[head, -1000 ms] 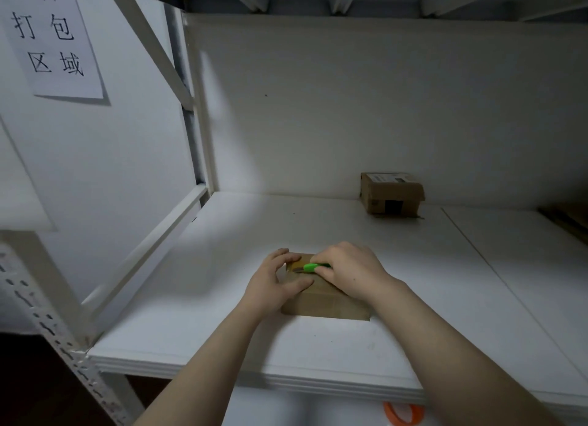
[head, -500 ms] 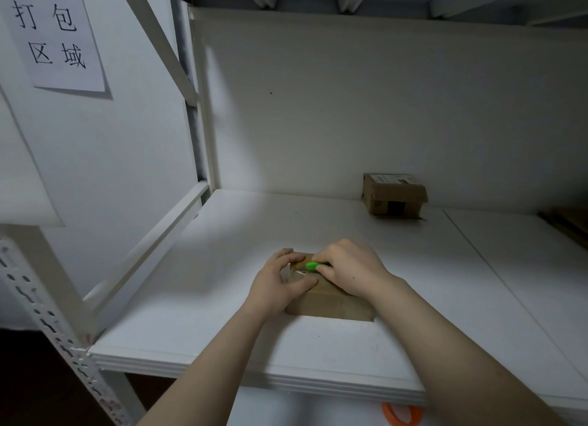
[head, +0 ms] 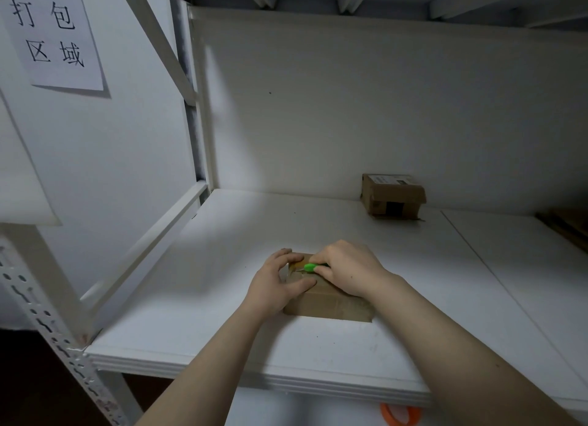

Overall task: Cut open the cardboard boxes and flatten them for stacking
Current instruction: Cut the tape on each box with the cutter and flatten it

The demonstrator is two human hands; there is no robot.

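A small brown cardboard box lies on the white shelf in front of me. My left hand grips the box's left end, fingers curled over its far edge and thumb across its top. My right hand holds a green-handled cutter, whose tip rests on the box's top near the far left corner. A second brown box with a white label stands at the back of the shelf against the wall.
The shelf sits in a white metal rack with a perforated upright at the left and a diagonal brace. A paper sign hangs at top left. Brown cardboard shows at the far right. An orange tape roll lies below the shelf's front edge.
The cutter's green handle has shifted slightly left along the box's top, toward my left hand. My left hand keeps its grip on the box, which stays in place.
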